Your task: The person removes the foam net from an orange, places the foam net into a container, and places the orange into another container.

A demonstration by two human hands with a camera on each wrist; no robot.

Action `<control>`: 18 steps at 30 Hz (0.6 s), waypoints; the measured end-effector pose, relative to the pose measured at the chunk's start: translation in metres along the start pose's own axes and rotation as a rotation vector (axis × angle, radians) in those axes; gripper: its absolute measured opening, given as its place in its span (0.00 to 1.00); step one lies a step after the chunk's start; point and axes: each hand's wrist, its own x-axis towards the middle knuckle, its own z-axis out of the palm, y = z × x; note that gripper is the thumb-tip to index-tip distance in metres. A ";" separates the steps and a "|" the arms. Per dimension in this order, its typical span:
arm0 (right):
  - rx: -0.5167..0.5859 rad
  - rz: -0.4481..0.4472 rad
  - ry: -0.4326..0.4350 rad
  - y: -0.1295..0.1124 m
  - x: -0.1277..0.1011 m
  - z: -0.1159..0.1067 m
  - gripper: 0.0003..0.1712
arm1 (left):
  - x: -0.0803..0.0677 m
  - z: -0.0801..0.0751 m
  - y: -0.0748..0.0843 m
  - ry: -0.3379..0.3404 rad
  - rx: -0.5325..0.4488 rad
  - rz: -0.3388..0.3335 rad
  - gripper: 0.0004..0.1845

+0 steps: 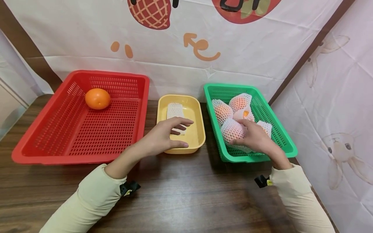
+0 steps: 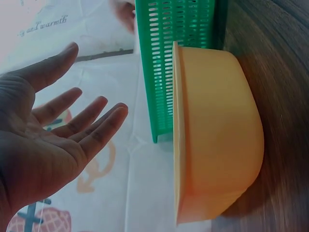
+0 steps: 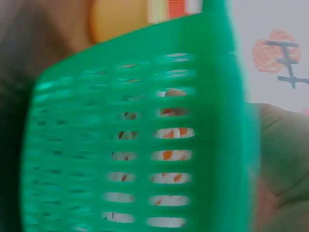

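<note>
The right-wrist view is blurred by the green slotted plastic basket point(image 3: 135, 145). The right hand point(image 1: 254, 138) grips a white foam-netted orange point(image 1: 233, 130); the left hand point(image 1: 166, 136) hovers spread, empty, over the yellow plastic tray point(image 1: 196, 136).

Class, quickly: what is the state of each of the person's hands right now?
Left hand: open, fingers spread above the yellow plastic tray, holding nothing.
Right hand: fingers curled round a white foam-netted orange fruit in the green plastic basket.

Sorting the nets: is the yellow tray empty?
No. One white foam net lies flat in the yellow tray.
</note>
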 end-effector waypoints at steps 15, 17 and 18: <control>0.225 -0.039 0.131 -0.039 -0.028 -0.038 0.47 | -0.005 0.008 0.001 0.033 -0.044 -0.033 0.33; 0.244 -0.061 0.140 -0.045 -0.031 -0.037 0.46 | -0.006 0.009 0.001 0.032 -0.047 -0.039 0.34; 0.250 -0.073 0.144 -0.047 -0.032 -0.036 0.46 | -0.007 0.009 0.002 0.034 -0.051 -0.041 0.34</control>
